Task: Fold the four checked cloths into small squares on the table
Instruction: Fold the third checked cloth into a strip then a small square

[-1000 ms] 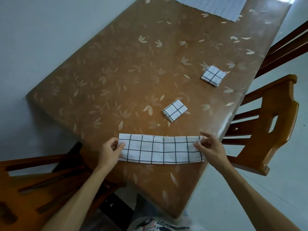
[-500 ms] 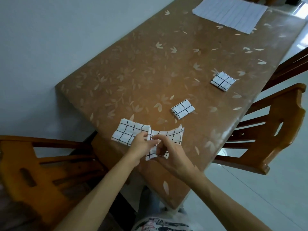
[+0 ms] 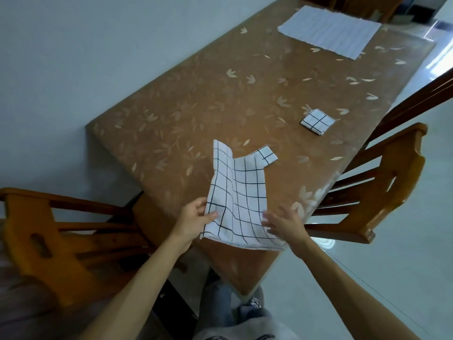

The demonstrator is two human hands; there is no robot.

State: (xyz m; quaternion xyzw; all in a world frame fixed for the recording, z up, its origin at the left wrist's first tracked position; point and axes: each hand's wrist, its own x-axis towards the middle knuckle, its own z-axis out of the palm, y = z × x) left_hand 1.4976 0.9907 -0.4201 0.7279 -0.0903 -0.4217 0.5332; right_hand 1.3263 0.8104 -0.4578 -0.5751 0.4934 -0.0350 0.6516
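Low in the frame's centre, the left hand [image 3: 193,220] pinches the half-folded cloth [image 3: 236,200] to steady it while the right hand [image 3: 284,223] hovers open-fingered beside it, likely to flatten it; two folded squares [image 3: 266,155] [image 3: 317,121] wait beyond, one flat cloth [image 3: 328,36] upper right.

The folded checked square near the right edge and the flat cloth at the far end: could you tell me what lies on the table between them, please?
Nothing: in the head view, only bare leaf-patterned table separates the folded square from the flat cloth.
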